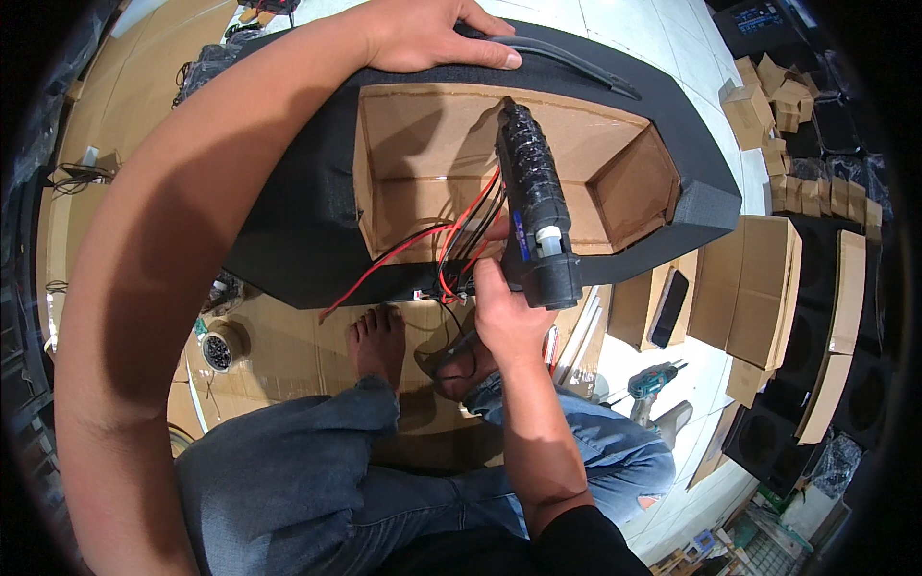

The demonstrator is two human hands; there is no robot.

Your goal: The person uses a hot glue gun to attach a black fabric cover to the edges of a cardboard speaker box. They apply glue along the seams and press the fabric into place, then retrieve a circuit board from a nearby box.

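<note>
A black, fabric-covered speaker box (pixel 317 240) stands tilted before me, its opening baring brown board inside. My left hand (pixel 432 38) grips its far edge, thumb and finger around one end of a black strap handle (pixel 586 69). In my right hand (pixel 514 312), at the near edge of the opening, is a black hot glue gun (pixel 538 192) wrapped in shiny tape, with a whitish stick in its rear. Its front end points into the cavity. Red and black wires (pixel 456 235) trail out over the near edge beside my right hand; part of the fingers is hidden behind the gun.
White sticks (pixel 580 336) and a cordless drill (pixel 653 384) lie to the right. A phone (pixel 669 307) rests on a cardboard box (pixel 634 312). Folded cardboard (pixel 759 288) and black speaker boxes line the right side. A tub of small dark pieces (pixel 219 350) sits left of my feet.
</note>
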